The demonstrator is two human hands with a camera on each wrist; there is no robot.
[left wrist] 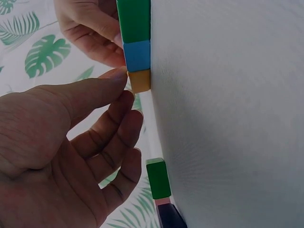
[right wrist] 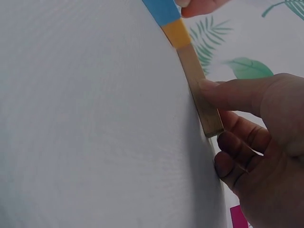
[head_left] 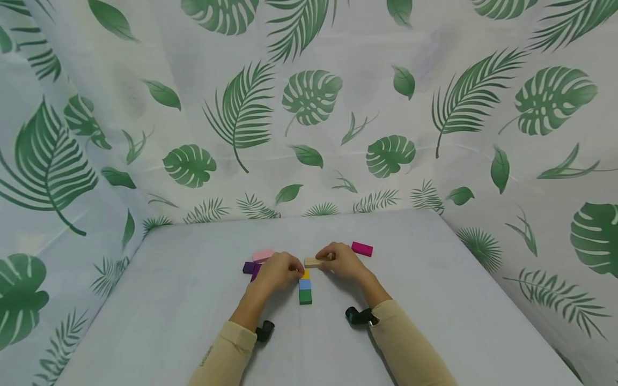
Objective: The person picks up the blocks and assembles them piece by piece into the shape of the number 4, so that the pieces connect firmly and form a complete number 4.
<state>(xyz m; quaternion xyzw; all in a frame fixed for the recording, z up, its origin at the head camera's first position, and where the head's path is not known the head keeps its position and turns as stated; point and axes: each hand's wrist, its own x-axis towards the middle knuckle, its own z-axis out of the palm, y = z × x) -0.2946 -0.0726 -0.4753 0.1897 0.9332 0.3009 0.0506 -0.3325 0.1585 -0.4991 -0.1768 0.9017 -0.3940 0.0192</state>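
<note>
Sleeves of pale tan, the left one (head_left: 224,351) and the right one (head_left: 410,346), lie nearest, behind the two hands, each with a black device at its cuff: the left device (head_left: 264,331) and the right device (head_left: 358,316). Between the forearms, and nearer than both hands, a green block (head_left: 305,297) rests on the pale surface (head_left: 159,311). A blue block (head_left: 305,284) follows it, just right of the left hand's fingertips, and next comes a yellow block (head_left: 306,274); the three form a straight row pointing away from the person.

The left hand (head_left: 276,271) has its fingers bent, with thumb and forefinger tips close together at the yellow block's side; whether they pinch it or only touch it, I cannot tell. The right hand (head_left: 344,262) pinches a wooden block (head_left: 311,262) between thumb and fingers. That block reaches leftward from the right hand, crosswise to the row, its left end at the yellow block's far end.

Just left of the left hand are a purple block (head_left: 255,272) and a dark purple block (head_left: 248,267), with a pink block (head_left: 263,255) beyond them. A second green block (left wrist: 158,179) shows past the left hand's fingers in the left wrist view. Beyond the right hand, to its right, lies a magenta block (head_left: 362,249). Farthest from both hands hangs white cloth (head_left: 357,182) printed with green leaves.
</note>
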